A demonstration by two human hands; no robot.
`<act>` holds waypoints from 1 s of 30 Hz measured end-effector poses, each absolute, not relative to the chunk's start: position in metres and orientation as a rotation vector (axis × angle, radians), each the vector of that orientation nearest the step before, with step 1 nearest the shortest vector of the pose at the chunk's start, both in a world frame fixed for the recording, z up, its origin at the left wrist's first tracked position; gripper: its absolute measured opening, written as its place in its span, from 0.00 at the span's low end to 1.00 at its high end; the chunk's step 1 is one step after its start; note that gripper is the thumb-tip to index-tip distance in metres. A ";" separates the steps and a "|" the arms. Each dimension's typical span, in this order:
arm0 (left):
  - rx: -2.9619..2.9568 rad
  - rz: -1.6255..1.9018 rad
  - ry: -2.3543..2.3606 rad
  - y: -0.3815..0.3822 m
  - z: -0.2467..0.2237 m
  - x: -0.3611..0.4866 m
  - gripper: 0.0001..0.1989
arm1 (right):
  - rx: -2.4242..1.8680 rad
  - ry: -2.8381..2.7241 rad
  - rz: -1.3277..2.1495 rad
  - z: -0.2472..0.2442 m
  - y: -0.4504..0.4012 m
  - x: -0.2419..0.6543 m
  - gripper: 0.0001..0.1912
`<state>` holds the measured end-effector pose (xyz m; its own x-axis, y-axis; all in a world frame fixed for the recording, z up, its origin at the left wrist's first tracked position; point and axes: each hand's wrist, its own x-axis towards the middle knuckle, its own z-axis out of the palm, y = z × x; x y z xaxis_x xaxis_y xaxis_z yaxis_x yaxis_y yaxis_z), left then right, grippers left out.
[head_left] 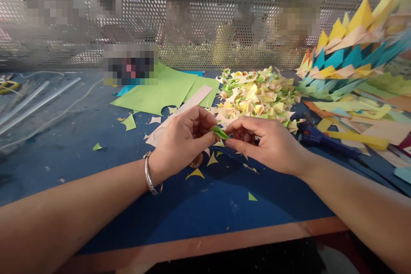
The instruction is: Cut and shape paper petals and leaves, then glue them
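Note:
A small folded piece of green paper (220,132) is pinched between my two hands above the blue tabletop. My left hand (189,130), with a silver bangle at its wrist, grips the left end between thumb and fingers. At the right end, thumb and fingertips of my right hand (261,139) close on the same piece. Partly under my left hand lies a long pale pink paper strip (196,97). A heap of small folded paper pieces (253,94), yellow, green and cream, sits just beyond my hands. Beneath them, small paper offcuts (212,159) are scattered.
Large light green sheets (160,87) lie at the back. A blue glue gun (330,140) with a cord rests at right, beside paper strips (369,115) and a layered pointed-paper construction (346,58). Clear sticks (38,105) lie left. A perforated metal panel (192,47) closes the far side.

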<state>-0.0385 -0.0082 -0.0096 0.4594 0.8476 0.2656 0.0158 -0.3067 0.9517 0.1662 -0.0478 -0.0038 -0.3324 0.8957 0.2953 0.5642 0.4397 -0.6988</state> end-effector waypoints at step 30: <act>2.100 1.038 0.812 -0.011 -0.004 -0.042 0.06 | -1.213 -2.057 0.677 -0.003 -0.050 0.168 0.15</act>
